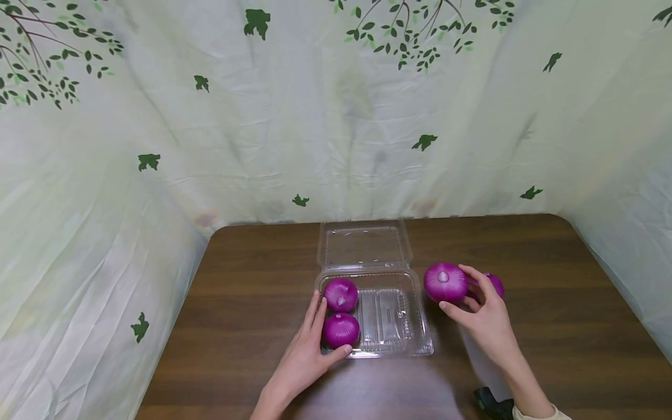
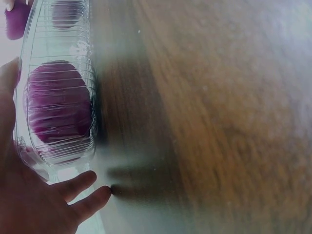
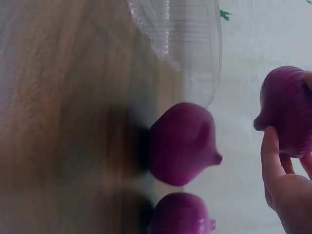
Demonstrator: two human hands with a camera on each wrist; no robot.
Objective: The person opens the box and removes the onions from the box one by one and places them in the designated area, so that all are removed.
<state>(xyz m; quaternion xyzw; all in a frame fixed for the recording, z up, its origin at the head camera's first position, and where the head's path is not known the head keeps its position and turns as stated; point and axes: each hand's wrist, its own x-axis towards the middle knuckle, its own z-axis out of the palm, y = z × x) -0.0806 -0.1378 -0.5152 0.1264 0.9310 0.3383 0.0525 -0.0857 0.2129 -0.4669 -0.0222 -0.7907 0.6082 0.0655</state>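
Observation:
Two red onions, a far one [image 1: 340, 294] and a near one [image 1: 341, 331], sit in the left side of a clear plastic clamshell container [image 1: 391, 347]. My left hand [image 1: 307, 356] rests against the container's near left corner, thumb at the front rim and fingers stretched along the left wall. To the right of the container, my right hand [image 1: 485, 324] grips another red onion [image 1: 443, 283] between thumb and fingers. The right wrist view shows this held onion [image 3: 287, 109] raised off the table.
Two more onions, one [image 3: 183, 144] beside another [image 3: 180, 214], stand on the wooden table [image 1: 252, 280]; my right hand partly hides them in the head view. The container's lid [image 1: 364, 245] lies folded back toward the curtain [image 1: 367, 116] behind the table.

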